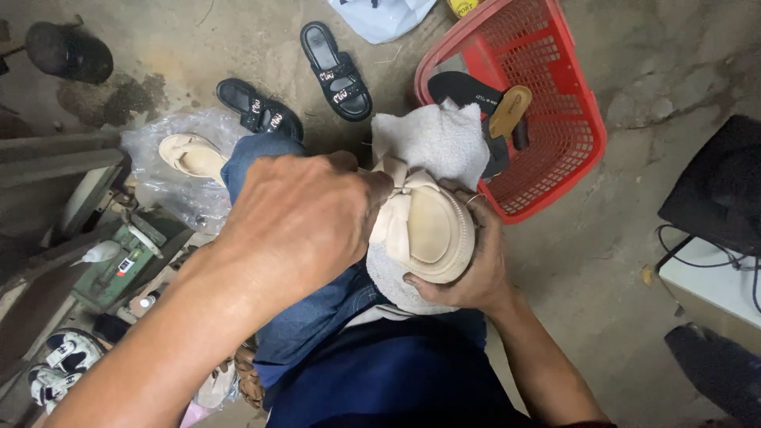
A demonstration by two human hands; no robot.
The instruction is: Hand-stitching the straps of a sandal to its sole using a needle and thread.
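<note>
The right hand point(464, 265) is cupping a cream bow sandal point(424, 226) from beneath on a white towel point(432, 139) padding the knee, steadying it while the left hand point(305, 218), fingers curled closed, is pressing on its strap.

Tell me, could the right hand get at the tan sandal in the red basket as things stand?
Probably not right away: the right hand is cupped under the cream shoe and white cloth. The way to the tan sandal in the red basket looks open otherwise.

Matt cream sandal point(424, 230) on fluffy white cloth point(432, 139) (glossy red plastic basket point(579, 135))
</note>
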